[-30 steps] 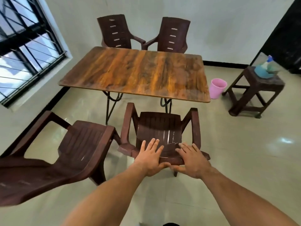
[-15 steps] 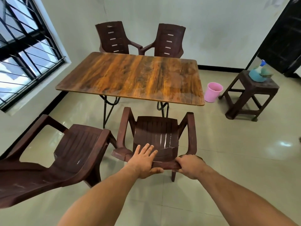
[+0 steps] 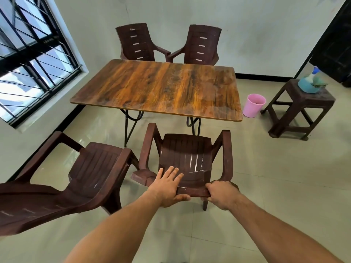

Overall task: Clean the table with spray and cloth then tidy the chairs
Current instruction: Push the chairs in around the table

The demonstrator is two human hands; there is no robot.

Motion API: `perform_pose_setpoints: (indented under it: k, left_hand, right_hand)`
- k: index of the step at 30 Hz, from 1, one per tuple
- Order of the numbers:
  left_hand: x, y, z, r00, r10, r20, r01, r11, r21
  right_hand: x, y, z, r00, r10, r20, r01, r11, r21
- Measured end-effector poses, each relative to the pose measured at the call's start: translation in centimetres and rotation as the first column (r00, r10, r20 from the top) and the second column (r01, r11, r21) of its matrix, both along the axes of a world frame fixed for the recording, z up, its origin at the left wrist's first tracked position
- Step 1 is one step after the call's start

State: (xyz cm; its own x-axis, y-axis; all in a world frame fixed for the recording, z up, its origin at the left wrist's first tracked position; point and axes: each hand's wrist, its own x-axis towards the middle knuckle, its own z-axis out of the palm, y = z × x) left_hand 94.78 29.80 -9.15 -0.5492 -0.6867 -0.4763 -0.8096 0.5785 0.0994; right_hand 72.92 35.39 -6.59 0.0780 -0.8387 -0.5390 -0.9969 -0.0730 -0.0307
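Observation:
A dark brown plastic chair (image 3: 187, 154) stands just short of the near edge of the wooden table (image 3: 161, 88), facing it. My left hand (image 3: 168, 186) lies on top of the chair's backrest with fingers straight and the thumb under the rim. My right hand (image 3: 221, 194) grips the backrest's top edge, fingers curled over it. A second brown chair (image 3: 79, 179) stands at the near left, turned at an angle. Two more chairs (image 3: 135, 42) (image 3: 201, 44) sit at the table's far side. The spray bottle (image 3: 312, 75) and blue cloth (image 3: 308, 86) rest on a stool.
A brown stool (image 3: 298, 109) stands at the right with a pink bucket (image 3: 253, 105) beside it on the tiled floor. A barred window (image 3: 32, 57) fills the left wall. A dark doorway (image 3: 334, 40) is at the far right.
My right hand went from lying flat on the backrest to curling round its top edge. The chair sits a little nearer the table, and the view has pulled back slightly.

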Motion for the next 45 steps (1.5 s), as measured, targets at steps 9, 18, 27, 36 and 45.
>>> perform_pose_setpoints:
  k: [9,18,27,36,45]
  left_hand:
    - [-0.2,-0.1,-0.1,1.000,0.001,-0.006,-0.001,1.000,0.012]
    - [-1.1,1.1,-0.1,0.998,0.037,-0.042,-0.037,0.999,-0.008]
    - [4.6,0.2,-0.1,0.988,0.103,-0.111,-0.119,0.982,-0.147]
    - [22.4,-2.9,-0.3,0.977,0.115,-0.181,-0.156,0.962,-0.226]
    - [54.4,-1.1,-0.8,0.936,0.347,-0.064,-0.353,0.924,-0.150]
  right_hand:
    - [0.0,0.1,-0.4,0.999,-0.033,-0.002,0.033,0.999,0.019]
    - [-1.6,1.3,-1.4,0.999,-0.024,0.035,0.026,0.998,-0.064]
    - [5.3,0.3,-1.9,0.994,-0.037,0.099,0.073,0.916,-0.394]
    - [24.9,-3.5,-2.3,0.995,0.035,0.088,0.010,0.886,-0.464]
    - [55.7,-1.9,-4.1,0.938,-0.029,0.347,0.150,0.932,-0.329]
